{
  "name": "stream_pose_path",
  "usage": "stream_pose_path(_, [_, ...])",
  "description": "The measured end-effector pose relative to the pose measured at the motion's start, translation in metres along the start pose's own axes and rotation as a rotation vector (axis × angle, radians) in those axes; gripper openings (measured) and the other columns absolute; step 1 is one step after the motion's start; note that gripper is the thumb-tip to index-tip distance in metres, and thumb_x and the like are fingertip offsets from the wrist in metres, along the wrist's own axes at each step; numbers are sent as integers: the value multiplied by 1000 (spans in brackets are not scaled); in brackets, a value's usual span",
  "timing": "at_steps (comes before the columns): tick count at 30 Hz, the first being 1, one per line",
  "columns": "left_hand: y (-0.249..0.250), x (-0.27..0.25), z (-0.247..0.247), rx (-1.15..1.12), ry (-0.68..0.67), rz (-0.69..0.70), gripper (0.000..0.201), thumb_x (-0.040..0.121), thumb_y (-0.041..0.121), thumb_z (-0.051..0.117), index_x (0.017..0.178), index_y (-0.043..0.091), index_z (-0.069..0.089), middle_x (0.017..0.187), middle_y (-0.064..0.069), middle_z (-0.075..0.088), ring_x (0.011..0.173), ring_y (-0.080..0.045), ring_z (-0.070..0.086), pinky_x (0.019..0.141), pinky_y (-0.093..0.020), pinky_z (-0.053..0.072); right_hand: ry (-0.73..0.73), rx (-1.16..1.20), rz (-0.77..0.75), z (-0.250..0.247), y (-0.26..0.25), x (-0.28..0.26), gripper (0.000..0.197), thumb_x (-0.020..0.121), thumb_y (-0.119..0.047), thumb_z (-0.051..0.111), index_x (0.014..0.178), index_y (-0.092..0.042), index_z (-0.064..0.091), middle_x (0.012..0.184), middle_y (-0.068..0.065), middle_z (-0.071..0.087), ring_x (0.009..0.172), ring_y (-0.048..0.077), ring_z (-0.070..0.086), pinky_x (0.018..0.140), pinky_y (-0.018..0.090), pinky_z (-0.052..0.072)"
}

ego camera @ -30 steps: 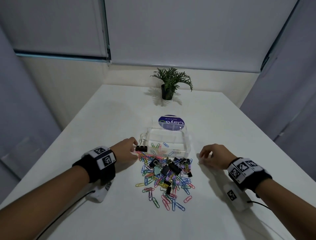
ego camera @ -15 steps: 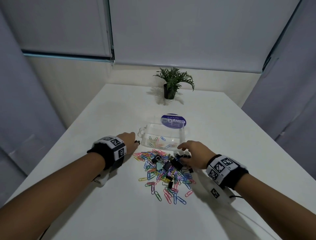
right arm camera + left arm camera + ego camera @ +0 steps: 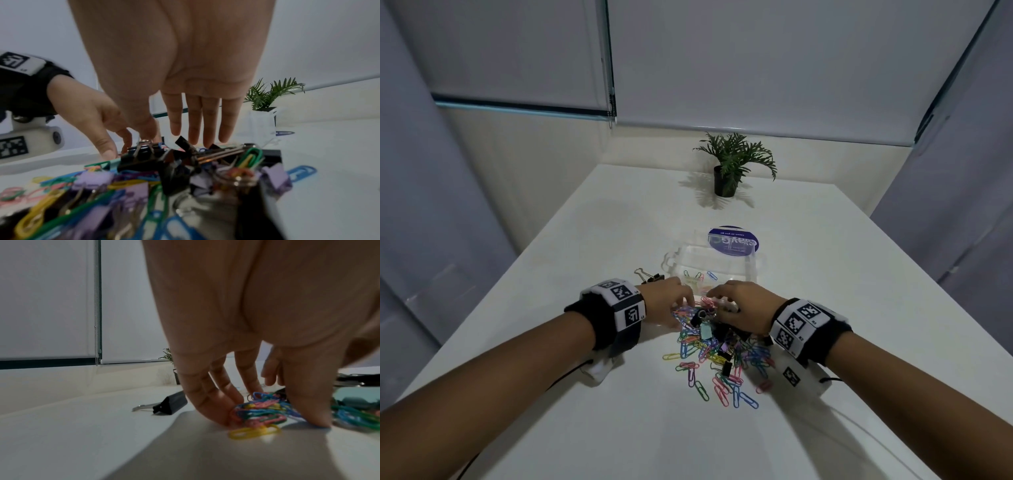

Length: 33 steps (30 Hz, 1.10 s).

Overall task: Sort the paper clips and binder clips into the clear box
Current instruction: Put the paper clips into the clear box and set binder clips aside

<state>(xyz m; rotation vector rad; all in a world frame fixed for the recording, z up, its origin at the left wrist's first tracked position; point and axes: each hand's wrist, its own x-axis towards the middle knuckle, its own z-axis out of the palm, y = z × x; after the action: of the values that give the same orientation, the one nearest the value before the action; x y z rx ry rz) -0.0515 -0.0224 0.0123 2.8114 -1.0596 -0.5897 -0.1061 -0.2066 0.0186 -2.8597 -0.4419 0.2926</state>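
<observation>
At the centre of the head view, the mixed pile is now being worked by both hands: the left hand, having set a black binder clip aside on the table, is pinching paper clips, while the right hand, newly brought in, is being held spread above. Just behind, the clear box is holding only a few clips.

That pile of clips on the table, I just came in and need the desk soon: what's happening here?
A person is sorting a mixed pile of paper clips and binder clips into a clear box just behind it. Both hands are down in the pile: the left hand is gathering coloured paper clips between fingers and thumb, and the right hand reaches in with straight fingers. One black binder clip lies apart on the left. Only a few paper clips are boxed.
</observation>
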Motion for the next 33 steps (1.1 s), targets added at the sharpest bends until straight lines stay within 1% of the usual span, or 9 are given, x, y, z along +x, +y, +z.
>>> stream_pose_path(4, [5,1,1,-38,-9,2,37,86,16,63,121,13,53,120,-9,58,89,-16,51,77,-23,38,2,89,10,-6,-4,12,32,91,-12,45,120,-11,59,126,9,62,113,24,57,95,28,41])
stream_pose_path(10, [5,2,2,-51,-7,14,24,86,11,60,110,9,62,111,-9,68,102,-24,63,78,-22,41,-81,-44,3,-1,-8,25,39,85,-13,55,124,-16,55,124,14,58,114,29,54,98,34,43])
stream_pose_path(12, [2,2,0,-87,9,19,22,87,7,58,108,8,65,109,-10,70,88,-19,65,75,-21,41,-104,-59,-52,1,-9,24,40,80,-14,60,120,-16,59,119,14,59,112,29,55,98,37,44])
stream_pose_path(15, [-6,5,-3,-214,85,19,19,86,5,57,101,9,68,100,-7,72,52,7,55,64,-14,45,-91,-52,-100,1,-5,21,36,78,-13,63,114,-16,65,114,13,61,105,27,57,93,33,47])
stream_pose_path(18, [-12,10,-13,-325,177,17,11,86,8,61,94,10,69,84,-1,68,37,12,52,50,-3,42,-77,-52,-96,0,-1,15,29,76,-13,67,105,-16,70,104,11,66,93,26,61,83,34,50])
stream_pose_path(21, [-13,17,-26,-394,299,32,10,85,11,64,93,7,69,81,-2,66,40,9,54,56,-8,42,-74,-17,-72,-1,3,10,25,73,-9,68,97,-13,73,101,9,67,89,26,62,74,26,45])
stream_pose_path(25, [-10,32,-33,-447,475,-22,16,83,4,61,96,6,71,87,-6,65,60,-1,50,63,-15,40,-117,12,-23,-4,4,7,24,69,-5,70,92,-10,71,101,8,69,81,16,57,69,21,41])
stream_pose_path(30, [-5,53,-33,-514,513,-93,22,84,0,61,102,7,71,107,-12,69,83,-11,54,79,-21,41,-190,22,-3,-4,3,7,22,67,-5,72,88,-7,69,96,12,71,75,14,55,67,24,43])
stream_pose_path(33, [-3,62,-34,-596,508,-116,25,87,-4,56,108,1,67,111,-19,68,92,-21,60,80,-22,45,-162,30,6,-6,5,7,21,67,-9,74,88,-7,70,94,11,72,73,13,55,63,22,43])
